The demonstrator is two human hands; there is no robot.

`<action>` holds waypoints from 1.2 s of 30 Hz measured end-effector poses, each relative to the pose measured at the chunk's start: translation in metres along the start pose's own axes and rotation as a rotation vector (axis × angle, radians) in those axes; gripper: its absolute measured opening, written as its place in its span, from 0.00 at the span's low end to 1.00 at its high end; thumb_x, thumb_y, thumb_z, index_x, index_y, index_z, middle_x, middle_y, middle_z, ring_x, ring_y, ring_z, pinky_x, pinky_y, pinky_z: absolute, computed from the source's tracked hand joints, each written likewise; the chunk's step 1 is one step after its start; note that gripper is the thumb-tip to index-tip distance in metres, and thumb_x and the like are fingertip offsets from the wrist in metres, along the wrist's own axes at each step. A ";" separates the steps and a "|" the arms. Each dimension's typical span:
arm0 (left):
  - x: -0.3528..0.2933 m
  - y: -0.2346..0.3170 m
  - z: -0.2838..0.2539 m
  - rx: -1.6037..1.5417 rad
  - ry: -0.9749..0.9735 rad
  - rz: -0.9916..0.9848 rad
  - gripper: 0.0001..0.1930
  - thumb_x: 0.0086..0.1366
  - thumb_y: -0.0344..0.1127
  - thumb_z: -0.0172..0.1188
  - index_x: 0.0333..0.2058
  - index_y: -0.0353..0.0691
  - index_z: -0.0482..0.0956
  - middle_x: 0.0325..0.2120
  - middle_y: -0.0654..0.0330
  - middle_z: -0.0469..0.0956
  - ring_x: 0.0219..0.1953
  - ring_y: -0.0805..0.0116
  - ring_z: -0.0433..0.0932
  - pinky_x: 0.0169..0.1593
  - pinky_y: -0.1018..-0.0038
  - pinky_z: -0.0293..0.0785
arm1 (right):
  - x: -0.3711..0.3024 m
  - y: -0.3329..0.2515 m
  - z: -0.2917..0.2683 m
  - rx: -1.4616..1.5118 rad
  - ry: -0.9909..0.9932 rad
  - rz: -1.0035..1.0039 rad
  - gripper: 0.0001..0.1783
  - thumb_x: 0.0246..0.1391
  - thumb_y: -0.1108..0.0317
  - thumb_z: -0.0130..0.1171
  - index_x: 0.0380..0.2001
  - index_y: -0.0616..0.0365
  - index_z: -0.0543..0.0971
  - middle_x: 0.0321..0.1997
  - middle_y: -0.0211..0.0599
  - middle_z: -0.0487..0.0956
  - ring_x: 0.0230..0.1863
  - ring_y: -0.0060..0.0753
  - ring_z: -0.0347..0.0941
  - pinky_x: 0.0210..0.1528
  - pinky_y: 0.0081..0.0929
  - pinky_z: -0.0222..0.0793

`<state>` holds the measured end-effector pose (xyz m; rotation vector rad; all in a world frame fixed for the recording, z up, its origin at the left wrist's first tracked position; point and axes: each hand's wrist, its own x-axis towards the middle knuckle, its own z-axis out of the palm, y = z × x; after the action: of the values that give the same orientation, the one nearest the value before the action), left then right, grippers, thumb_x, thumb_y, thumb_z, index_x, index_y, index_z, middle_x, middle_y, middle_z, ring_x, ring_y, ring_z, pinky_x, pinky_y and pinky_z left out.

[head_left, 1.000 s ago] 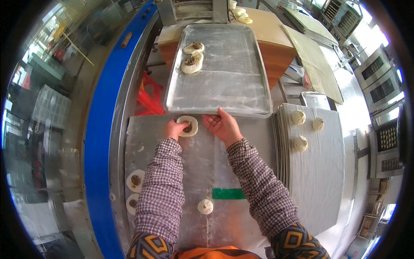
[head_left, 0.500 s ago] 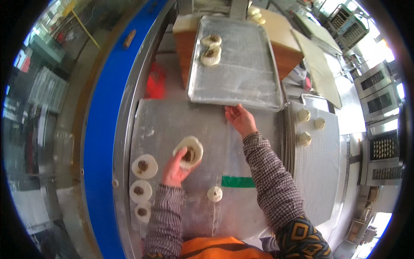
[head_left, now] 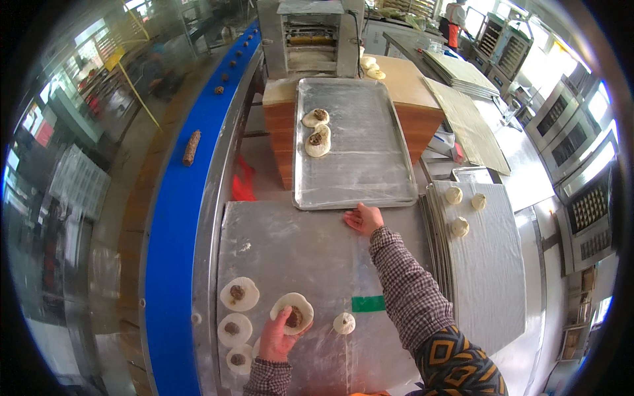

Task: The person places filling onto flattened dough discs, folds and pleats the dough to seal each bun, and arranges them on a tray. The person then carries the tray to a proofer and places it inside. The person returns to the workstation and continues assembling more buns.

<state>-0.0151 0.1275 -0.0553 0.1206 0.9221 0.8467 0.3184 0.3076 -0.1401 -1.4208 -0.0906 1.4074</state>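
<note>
My left hand [head_left: 277, 340] cradles an open round dough wrapper [head_left: 282, 303] with brown filling [head_left: 295, 317] in its middle; the thumb presses by the filling. My right hand [head_left: 364, 219] reaches forward, its fingers curled at the near rim of a large metal tray [head_left: 395, 153]. On the tray's left side lie two wrappers with filling, one wrapper [head_left: 317, 146] touching the other. Left of my left hand, a column of flat filled wrappers [head_left: 246, 301] lies on the metal table [head_left: 290, 244]. One closed bun [head_left: 344, 323] sits right of my left hand.
A blue conveyor belt [head_left: 173, 264] along the left carries a brown filling log [head_left: 191, 148] and smaller lumps. Behind the tray stands a metal machine [head_left: 313, 39]. At right, a cloth-covered stack of boards [head_left: 489, 264] holds three buns. A person [head_left: 454, 23] stands far back.
The view has tilted upward, bringing the machine and more of the belt into sight. Both hands keep their places: the left with the filled wrapper, the right at the tray's rim.
</note>
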 end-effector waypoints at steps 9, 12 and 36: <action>-0.045 0.017 0.004 0.138 -0.076 0.156 0.18 0.62 0.30 0.61 0.50 0.34 0.71 0.43 0.59 0.76 0.45 0.70 0.77 0.47 0.73 0.78 | -0.211 0.052 0.049 -0.611 -0.778 -0.265 0.16 0.63 0.62 0.55 0.45 0.65 0.76 0.36 0.30 0.78 0.35 0.19 0.72 0.39 0.22 0.73; -0.067 0.025 -0.002 0.181 -0.097 0.179 0.18 0.62 0.31 0.62 0.49 0.34 0.71 0.43 0.58 0.76 0.45 0.70 0.77 0.45 0.74 0.78 | -0.264 0.065 0.070 -0.657 -0.831 -0.243 0.15 0.61 0.64 0.57 0.43 0.66 0.77 0.35 0.29 0.78 0.33 0.19 0.72 0.39 0.21 0.73; -0.132 0.065 -0.070 1.082 -0.358 -0.062 0.20 0.63 0.38 0.61 0.51 0.36 0.75 0.42 0.56 0.79 0.43 0.69 0.78 0.44 0.73 0.76 | -0.389 0.156 0.086 -1.254 -0.580 -0.816 0.10 0.53 0.65 0.58 0.35 0.59 0.79 0.32 0.49 0.78 0.37 0.55 0.75 0.39 0.42 0.71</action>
<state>-0.1473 0.0631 0.0157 1.1340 0.9450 0.1737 0.0465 0.0279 0.0361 -1.5023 -1.9586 0.9497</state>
